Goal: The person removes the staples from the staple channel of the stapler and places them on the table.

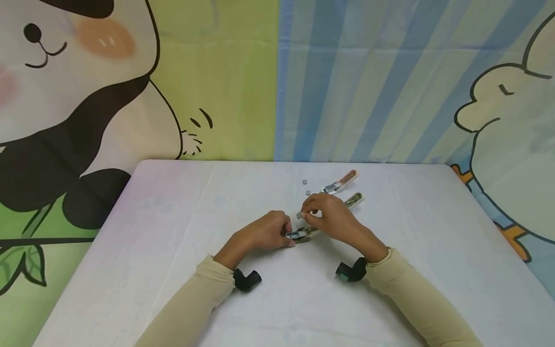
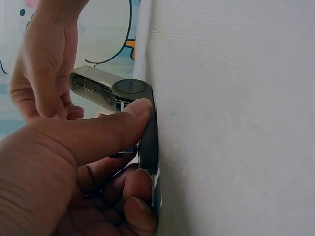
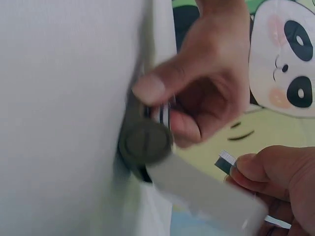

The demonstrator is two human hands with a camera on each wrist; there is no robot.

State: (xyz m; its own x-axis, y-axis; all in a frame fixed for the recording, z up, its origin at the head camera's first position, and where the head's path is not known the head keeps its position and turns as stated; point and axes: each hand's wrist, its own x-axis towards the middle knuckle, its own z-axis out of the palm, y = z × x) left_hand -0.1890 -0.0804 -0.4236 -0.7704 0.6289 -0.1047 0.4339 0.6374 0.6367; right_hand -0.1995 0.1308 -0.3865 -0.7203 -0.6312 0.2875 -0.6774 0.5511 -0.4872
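My left hand (image 1: 270,232) grips a small dark stapler (image 2: 147,129) low against the white cloth, thumb on its side. The stapler's pale hollow handle (image 2: 96,84) is swung out at an angle from the round pivot, as the left wrist view shows. Between the thumb and fingertips of my right hand (image 1: 333,218) is a short silver strip of staples (image 3: 225,161), its ridged face visible in the right wrist view. This strip is held above the stapler, apart from it. My left fingers hide part of the stapler's body.
Beyond my right hand lie an orange-handled stapler (image 1: 342,182) and a green-handled stapler (image 1: 353,199), the latter partly hidden by that hand. Two small grey pieces (image 1: 305,181) sit to their left. A patterned curtain (image 1: 360,72) hangs behind the table (image 1: 182,212).
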